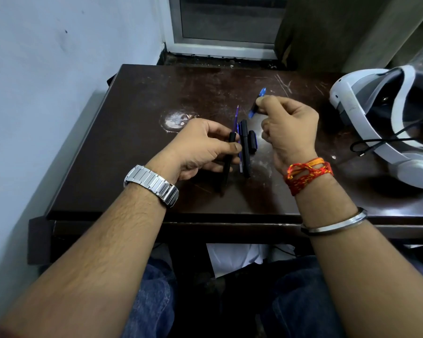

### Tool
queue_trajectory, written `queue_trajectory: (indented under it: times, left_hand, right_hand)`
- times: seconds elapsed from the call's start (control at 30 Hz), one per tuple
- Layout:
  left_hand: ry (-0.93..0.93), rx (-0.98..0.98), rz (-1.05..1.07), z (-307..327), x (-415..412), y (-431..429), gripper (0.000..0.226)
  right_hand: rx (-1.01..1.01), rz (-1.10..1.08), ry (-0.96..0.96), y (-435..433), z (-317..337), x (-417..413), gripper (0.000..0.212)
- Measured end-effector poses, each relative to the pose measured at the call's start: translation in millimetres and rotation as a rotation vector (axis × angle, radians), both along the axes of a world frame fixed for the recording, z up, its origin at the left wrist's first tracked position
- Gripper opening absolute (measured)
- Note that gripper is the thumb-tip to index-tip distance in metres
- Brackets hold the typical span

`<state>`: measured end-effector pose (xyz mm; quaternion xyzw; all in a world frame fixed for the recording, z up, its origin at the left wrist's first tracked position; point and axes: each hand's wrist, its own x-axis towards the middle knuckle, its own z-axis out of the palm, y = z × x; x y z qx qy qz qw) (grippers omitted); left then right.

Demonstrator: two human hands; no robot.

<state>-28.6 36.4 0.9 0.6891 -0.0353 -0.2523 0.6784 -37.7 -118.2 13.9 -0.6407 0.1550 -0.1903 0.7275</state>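
A person sat at a dark brown, scratched wooden table, seen from above, with both hands over its middle and held apart. The left hand, at 9 o'clock from the centre, pinched a slim black plastic pen barrel between thumb and fingers, its length pointing back toward the near edge. The right hand, at 2 o'clock, was raised off the wood and gripped a small blue translucent pen piece between thumb and forefinger. Between the two hands, flat on the table, lay a thicker black pen body, a thin purple refill just beside it, and a short black cap close on its right. A pale worn patch marked the scuffed wood at 10 o'clock, between the left hand and the table's left edge, which ran along a light blue wall. A white plastic headset took up the 3 o'clock side, near the right hand. The far edge met a window frame at 12 o'clock; the near edge crossed under both forearms at 6 o'clock.
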Motion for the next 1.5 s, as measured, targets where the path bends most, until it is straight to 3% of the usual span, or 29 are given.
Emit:
queue_trajectory:
  times: [0.13, 0.33, 0.73, 1.5]
  left_hand:
    - [0.005, 0.013, -0.046, -0.1, -0.8, 0.6, 0.013]
    - [-0.005, 0.035, -0.076, -1.0, -0.8, 2.4, 0.014]
    - [-0.024, 0.078, -0.061, 1.3, -3.0, 2.1, 0.015]
    - [-0.013, 0.092, -0.029, 3.9, -3.8, 0.9, 0.014]
  right_hand:
    - [0.081, -0.015, -0.074, 4.8, 1.8, 3.2, 0.003]
    - [0.085, -0.015, -0.089, 4.5, 0.0, 7.1, 0.007]
    - [-0.061, 0.078, -0.016, 8.2, -1.8, 4.5, 0.006]
    - [-0.124, 0.102, -0.009, 7.4, -6.2, 6.5, 0.005]
